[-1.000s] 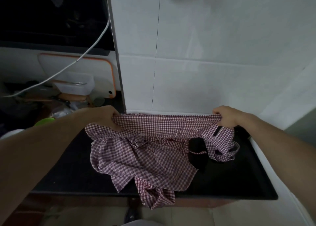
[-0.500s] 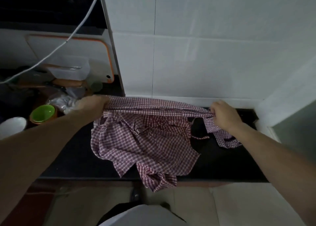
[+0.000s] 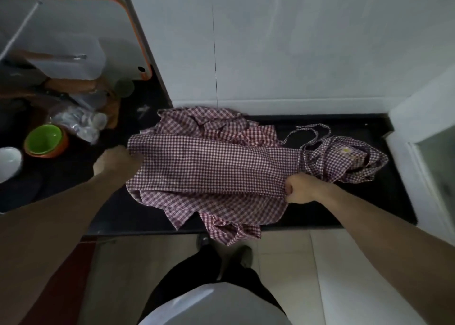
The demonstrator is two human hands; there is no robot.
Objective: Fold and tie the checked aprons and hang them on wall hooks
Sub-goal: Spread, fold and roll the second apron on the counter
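- The checked apron (image 3: 211, 169) lay spread across the black worktop (image 3: 384, 201), its near edge spilling over the front lip towards the floor.
- A smoother folded band ran left to right across the middle, with rumpled cloth bunched behind it against the white tiled wall (image 3: 295, 41).
- The left hand (image 3: 115, 163) gripped the left end of that band, fingers curled into the cloth.
- The right hand (image 3: 299, 189) was closed in a fist on the near right corner of the band, a pinch of fabric gathered inside it.
- To the right of that hand a second heap of the same checked cloth (image 3: 344, 162) sat crumpled, with thin ties (image 3: 312, 130) looping loosely on the worktop beyond it; whether this was another apron or part of the first could not be told.
- The fabric looked thin, light and limp: it would likely sag anywhere unsupported and would not keep a crease unless pressed flat.
- It was probably not slippery, but the overhanging part might drag the rest off the edge.
- Corners and hemmed edges seemed the best places to hold, since they would give tension across the fold.
- The ties looked prone to tangling and would be best taken near their roots.
- A green bowl (image 3: 44, 140) and a white bowl (image 3: 8, 162) stood to the far left, well apart from the cloth.
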